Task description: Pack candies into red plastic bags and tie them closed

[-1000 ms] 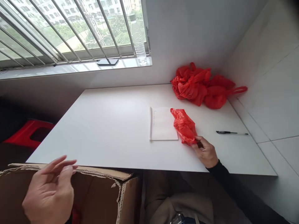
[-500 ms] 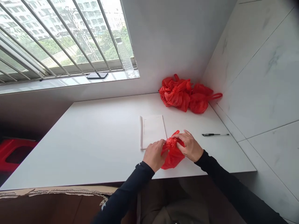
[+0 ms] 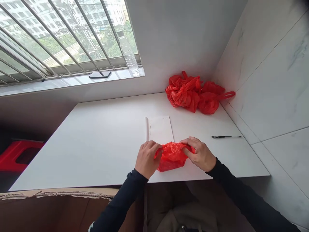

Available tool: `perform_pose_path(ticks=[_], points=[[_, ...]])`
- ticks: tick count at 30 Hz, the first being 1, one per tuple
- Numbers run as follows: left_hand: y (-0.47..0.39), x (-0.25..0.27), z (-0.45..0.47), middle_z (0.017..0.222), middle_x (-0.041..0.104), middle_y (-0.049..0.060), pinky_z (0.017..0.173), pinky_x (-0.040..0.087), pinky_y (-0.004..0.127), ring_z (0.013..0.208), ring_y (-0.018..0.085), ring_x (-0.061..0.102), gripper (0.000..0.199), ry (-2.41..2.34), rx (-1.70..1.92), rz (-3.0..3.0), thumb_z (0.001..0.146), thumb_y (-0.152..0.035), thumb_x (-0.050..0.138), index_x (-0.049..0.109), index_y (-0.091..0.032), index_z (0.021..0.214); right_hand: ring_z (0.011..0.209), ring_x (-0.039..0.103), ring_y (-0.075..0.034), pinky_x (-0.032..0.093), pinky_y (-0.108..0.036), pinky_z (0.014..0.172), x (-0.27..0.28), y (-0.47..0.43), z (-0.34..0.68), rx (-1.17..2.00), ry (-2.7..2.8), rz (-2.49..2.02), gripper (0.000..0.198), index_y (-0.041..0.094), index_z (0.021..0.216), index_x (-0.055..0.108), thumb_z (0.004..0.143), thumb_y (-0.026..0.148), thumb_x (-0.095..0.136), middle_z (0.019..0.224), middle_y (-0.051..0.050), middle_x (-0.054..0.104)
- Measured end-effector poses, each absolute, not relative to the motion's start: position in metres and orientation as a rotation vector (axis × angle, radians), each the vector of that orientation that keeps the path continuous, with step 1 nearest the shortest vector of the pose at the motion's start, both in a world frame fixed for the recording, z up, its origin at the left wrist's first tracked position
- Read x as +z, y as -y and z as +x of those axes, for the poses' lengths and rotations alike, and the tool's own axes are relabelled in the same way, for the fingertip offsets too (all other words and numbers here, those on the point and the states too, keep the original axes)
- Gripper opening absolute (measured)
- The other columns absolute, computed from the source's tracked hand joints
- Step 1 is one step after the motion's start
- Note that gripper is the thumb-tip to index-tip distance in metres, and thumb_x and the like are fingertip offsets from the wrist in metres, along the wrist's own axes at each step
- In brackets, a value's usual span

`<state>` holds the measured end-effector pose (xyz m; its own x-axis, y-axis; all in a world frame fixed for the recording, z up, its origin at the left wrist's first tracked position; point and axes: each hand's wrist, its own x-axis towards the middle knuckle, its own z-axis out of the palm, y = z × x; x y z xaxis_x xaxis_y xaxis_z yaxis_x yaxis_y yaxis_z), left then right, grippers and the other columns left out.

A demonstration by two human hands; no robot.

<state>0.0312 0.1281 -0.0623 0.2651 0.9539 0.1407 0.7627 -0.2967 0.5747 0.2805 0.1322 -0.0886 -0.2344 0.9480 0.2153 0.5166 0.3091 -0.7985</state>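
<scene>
Between my hands a red plastic bag (image 3: pixel 172 158) is stretched sideways near the table's front edge. My left hand (image 3: pixel 147 158) pinches its left top edge, thumb against fingers. My right hand (image 3: pixel 200 154) grips the right top edge in the same way. What the bag holds, if anything, cannot be made out. Just behind it lies an open notepad (image 3: pixel 159 129) with a few lines of small writing, its near part covered by the bag and my left hand. To the right of my right hand rests a black pen (image 3: pixel 224 137).
Bunched red plastic bags (image 3: pixel 185 93) lie at the table's back right, against the wall. On the windowsill are a clear bottle (image 3: pixel 130 56) and a phone (image 3: pixel 100 74). A cardboard box (image 3: pixel 60 193) stands by the front edge; a red stool (image 3: pixel 19 156) is at far left.
My hands have moved apart, the left one to the left. The bag's top, bunched before, is now spread wider between them. The view has shifted slightly.
</scene>
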Motion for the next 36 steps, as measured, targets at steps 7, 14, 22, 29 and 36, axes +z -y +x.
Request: perform_pose_path(ticks=[7,14,22,29,36], points=[[-0.132,-0.046,0.007,0.091,0.056,0.004,0.076,0.046,0.03,0.084,0.017,0.053,0.019,-1.729,1.029,1.839,0.098,-0.033,0.051,0.065,-0.021,0.097,0.11,0.061,-0.025,0.051,-0.041,0.092,-0.089,-0.121,0.316,0.972,1.604,-1.457,0.031,0.024,0.119,0.059,0.09,0.025,0.048,0.119,-0.005,0.066],[-0.116,-0.02,0.033,0.074,0.05,-0.003,0.062,0.039,0.025,0.065,0.012,0.043,0.018,-1.509,0.935,1.67,0.1,-0.034,0.045,0.052,-0.022,0.088,0.105,0.059,-0.025,0.035,-0.057,0.112,-0.054,-0.121,0.279,0.611,1.852,-1.332,0.046,0.025,0.138,0.048,0.094,0.031,0.058,0.107,-0.004,0.063],[-0.1,-0.008,0.039,0.068,0.034,-0.006,0.056,0.03,0.023,0.061,0.01,0.03,0.037,-1.486,1.031,1.426,0.091,-0.034,0.064,0.034,-0.021,0.073,0.098,0.061,-0.02,0.049,-0.035,0.087,-0.033,-0.107,0.256,0.507,2.031,-0.945,0.024,0.023,0.115,0.056,0.099,0.01,0.043,0.105,-0.005,0.066],[-0.089,-0.002,0.043,0.089,0.06,0.002,0.084,0.047,0.031,0.095,0.017,0.057,0.028,-1.168,1.114,0.789,0.091,-0.036,0.063,0.041,-0.022,0.083,0.049,0.052,-0.017,0.029,-0.029,0.047,-0.052,-0.098,0.256,0.682,2.664,-1.445,0.023,0.02,0.097,0.056,0.092,0.004,0.041,0.061,0.003,0.055],[-0.079,-0.003,0.043,0.098,0.055,0.004,0.074,0.051,0.034,0.09,0.02,0.057,0.009,-1.075,1.045,0.665,0.089,-0.029,0.053,0.053,-0.02,0.09,0.078,0.066,-0.027,0.049,-0.04,0.079,-0.046,-0.102,0.252,0.458,2.679,-1.589,0.043,0.011,0.134,0.05,0.093,0.022,0.059,0.092,-0.01,0.067]])
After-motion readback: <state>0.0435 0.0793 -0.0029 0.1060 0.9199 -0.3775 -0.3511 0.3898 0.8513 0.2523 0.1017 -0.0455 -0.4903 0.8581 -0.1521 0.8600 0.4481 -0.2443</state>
